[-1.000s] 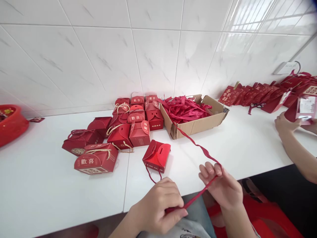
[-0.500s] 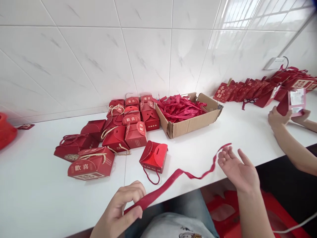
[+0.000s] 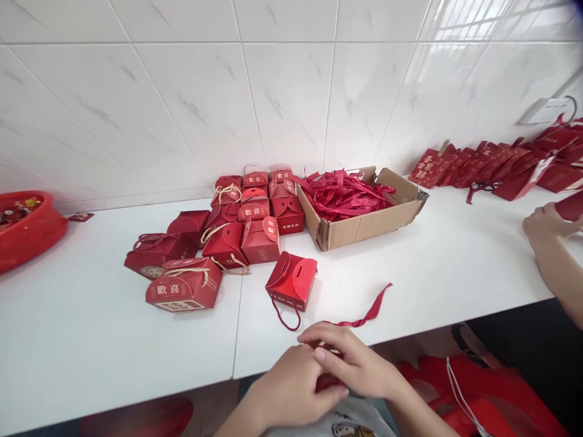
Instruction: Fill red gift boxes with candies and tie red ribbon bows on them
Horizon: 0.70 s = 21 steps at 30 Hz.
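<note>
My two hands meet at the front edge of the white table. My left hand (image 3: 291, 388) is closed, its fingers curled around a red ribbon (image 3: 371, 311). Over its fingertips, my right hand (image 3: 357, 361) bends closed on the same ribbon, and red shows in the gap between them. The ribbon's loose tail lies twisted on the tabletop, pointing right; the rest is hidden by my hands. Just beyond them sits a small red gift box (image 3: 291, 281) with a dark red cord handle hanging down its front.
Several red gift boxes (image 3: 260, 240) cluster at the left middle. Behind stands a cardboard box (image 3: 364, 229) of tangled red ribbons (image 3: 344, 194). A red basin (image 3: 27, 243) is at far left. Another person's hand (image 3: 546, 221) works at right, near a row of red boxes (image 3: 473, 164).
My right hand has come left and down to join my left hand, which moved right. The ribbon, stretched out before, is now gathered between them. The view has turned left.
</note>
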### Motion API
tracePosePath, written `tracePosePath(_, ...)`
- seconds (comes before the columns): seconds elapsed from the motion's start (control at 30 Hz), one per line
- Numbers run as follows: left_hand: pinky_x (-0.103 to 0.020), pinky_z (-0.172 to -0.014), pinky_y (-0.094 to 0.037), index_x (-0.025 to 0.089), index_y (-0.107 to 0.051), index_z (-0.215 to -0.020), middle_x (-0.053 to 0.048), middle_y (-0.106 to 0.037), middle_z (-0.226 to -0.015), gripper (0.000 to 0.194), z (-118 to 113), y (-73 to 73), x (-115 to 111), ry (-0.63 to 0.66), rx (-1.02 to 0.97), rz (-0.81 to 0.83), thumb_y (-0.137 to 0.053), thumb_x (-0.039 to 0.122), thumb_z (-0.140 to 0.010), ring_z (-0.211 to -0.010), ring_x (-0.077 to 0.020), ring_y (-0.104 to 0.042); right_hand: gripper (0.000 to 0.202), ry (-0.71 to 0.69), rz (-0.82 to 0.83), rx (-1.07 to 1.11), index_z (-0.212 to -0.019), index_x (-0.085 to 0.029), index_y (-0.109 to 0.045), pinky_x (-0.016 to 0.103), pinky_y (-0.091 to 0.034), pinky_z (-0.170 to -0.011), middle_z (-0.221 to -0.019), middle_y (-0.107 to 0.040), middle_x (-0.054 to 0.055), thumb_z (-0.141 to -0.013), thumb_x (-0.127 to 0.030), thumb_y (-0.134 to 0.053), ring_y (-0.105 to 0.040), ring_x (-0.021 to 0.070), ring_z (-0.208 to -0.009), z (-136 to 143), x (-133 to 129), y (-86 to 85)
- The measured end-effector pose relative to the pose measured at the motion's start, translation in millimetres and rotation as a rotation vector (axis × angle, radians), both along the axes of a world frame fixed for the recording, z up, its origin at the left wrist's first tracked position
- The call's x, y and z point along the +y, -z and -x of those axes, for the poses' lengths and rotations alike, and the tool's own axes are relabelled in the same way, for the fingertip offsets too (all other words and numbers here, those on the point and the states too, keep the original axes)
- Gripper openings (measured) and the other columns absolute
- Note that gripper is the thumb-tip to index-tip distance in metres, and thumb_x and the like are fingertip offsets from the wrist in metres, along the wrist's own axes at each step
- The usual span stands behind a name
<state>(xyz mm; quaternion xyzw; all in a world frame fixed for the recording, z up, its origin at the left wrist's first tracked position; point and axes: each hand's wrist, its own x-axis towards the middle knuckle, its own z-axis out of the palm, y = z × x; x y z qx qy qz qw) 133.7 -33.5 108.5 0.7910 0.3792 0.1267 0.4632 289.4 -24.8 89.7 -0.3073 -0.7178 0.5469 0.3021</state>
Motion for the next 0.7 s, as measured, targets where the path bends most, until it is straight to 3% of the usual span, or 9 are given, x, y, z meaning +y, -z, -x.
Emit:
tracePosePath(0.1, -0.026, -0.065, -0.044, 0.022, -0.066, -0.085, -0.002, -0.071, -0.082, 0.018, 9, 1.4, 1, -0.085, 0.061, 0.001, -0.049, 0.023, -0.084, -0.071, -0.0166, -0.062, 0.032, 0.016, 0.085, -0.064, -0.118, -0.022, -0.058, 0.032, -0.046, -0.085, -0.109, -0.064, 0.008, -0.093, -0.037, -0.045, -0.06, 0.0198, -0.096, -1, -2, 5.3)
tracePosePath(0.17, -0.025, -0.06, -0.04, 0.02, -0.065, -0.076, -0.002, -0.069, -0.072, 0.02, 17, 1.2, 3, -0.157, 0.136, -0.033, -0.047, 0.024, -0.084, -0.064, -0.0156, -0.058, 0.029, 0.046, 0.157, -0.098, -0.105, -0.02, -0.061, 0.028, -0.045, -0.075, -0.092, -0.065, 0.005, -0.094, -0.039, -0.042, -0.058, 0.0174, -0.083, -1, -4, 9.6)
tracePosePath(0.3, -0.023, -0.055, -0.036, 0.018, -0.061, -0.073, 0.0, -0.063, -0.064, 0.025, 29, -3.9, 9, -0.236, 0.137, -0.001, -0.045, 0.03, -0.087, -0.059, -0.0133, -0.053, 0.035, 0.153, 0.251, -0.151, -0.074, -0.017, -0.053, 0.023, -0.034, -0.055, -0.064, -0.048, -0.002, -0.091, -0.046, -0.044, -0.041, 0.0113, -0.06, -1, -5, 14.8)
tracePosePath(0.37, -0.022, -0.057, -0.037, 0.017, -0.061, -0.075, 0.0, -0.062, -0.064, 0.026, 31, -7.5, 10, -0.268, 0.084, 0.048, -0.044, 0.031, -0.089, -0.06, -0.0122, -0.053, 0.036, 0.162, 0.279, -0.124, -0.071, -0.017, -0.051, 0.023, -0.03, -0.053, -0.061, -0.043, -0.004, -0.091, -0.047, -0.046, -0.037, 0.0102, -0.058, -2, -4, 14.7)
tracePosePath(0.5, -0.022, -0.061, -0.04, 0.017, -0.062, -0.073, 0.001, -0.061, -0.064, 0.025, 30, -11.9, 10, -0.253, 0.011, 0.037, -0.047, 0.029, -0.088, -0.062, -0.0111, -0.053, 0.033, 0.165, 0.313, -0.017, -0.075, -0.017, -0.054, 0.023, -0.035, -0.06, -0.066, -0.048, -0.002, -0.09, -0.045, -0.048, -0.041, 0.0107, -0.063, -4, 0, 10.7)
tracePosePath(0.6, -0.022, -0.057, -0.04, 0.018, -0.063, -0.073, 0.002, -0.059, -0.062, 0.023, 34, -13.1, 16, -0.34, -0.038, -0.074, -0.05, 0.031, -0.087, -0.057, -0.0106, -0.05, 0.032, 0.216, 0.293, 0.023, -0.072, -0.016, -0.054, 0.023, -0.035, -0.06, -0.066, -0.047, -0.002, -0.088, -0.044, -0.052, -0.041, 0.0106, -0.063, -7, 8, 6.3)
tracePosePath(0.7, -0.026, -0.059, -0.045, 0.019, -0.062, -0.08, 0.0, -0.057, -0.066, 0.015, 45, -14.3, 34, -0.607, -0.062, -0.42, -0.053, 0.03, -0.085, -0.059, -0.0129, -0.051, 0.037, 0.385, 0.314, 0.092, -0.069, -0.018, -0.05, 0.023, -0.03, -0.052, -0.059, -0.041, -0.004, -0.085, -0.05, -0.053, -0.035, 0.0092, -0.055, -11, 25, 0.5)
